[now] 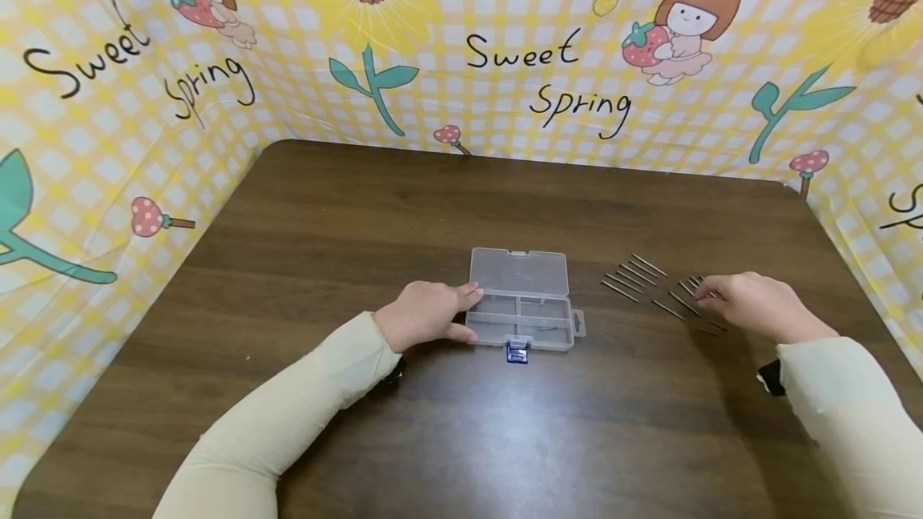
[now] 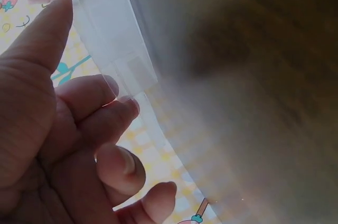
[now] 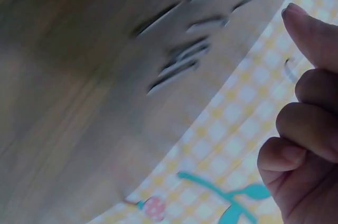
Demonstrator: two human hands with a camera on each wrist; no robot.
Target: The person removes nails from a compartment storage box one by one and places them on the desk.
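Observation:
A clear plastic compartment box (image 1: 530, 320) stands with its lid (image 1: 518, 271) raised at the back and its blue latch (image 1: 517, 352) folded down in front. My left hand (image 1: 427, 312) holds its left end, thumb by the front corner and fingers by the hinge. Small thin pieces lie inside the box. To its right, several thin metal rods (image 1: 638, 270) lie on the table, blurred in the right wrist view. My right hand (image 1: 750, 303) is low over the rightmost rods, its fingertips among them. Whether it pinches one is hidden.
The brown wooden table (image 1: 375, 207) has rounded far corners. A yellow checked cloth (image 1: 461, 94) with printed flowers and lettering rises behind it and along both sides. A hanging tab (image 1: 579, 323) juts from the box's right end.

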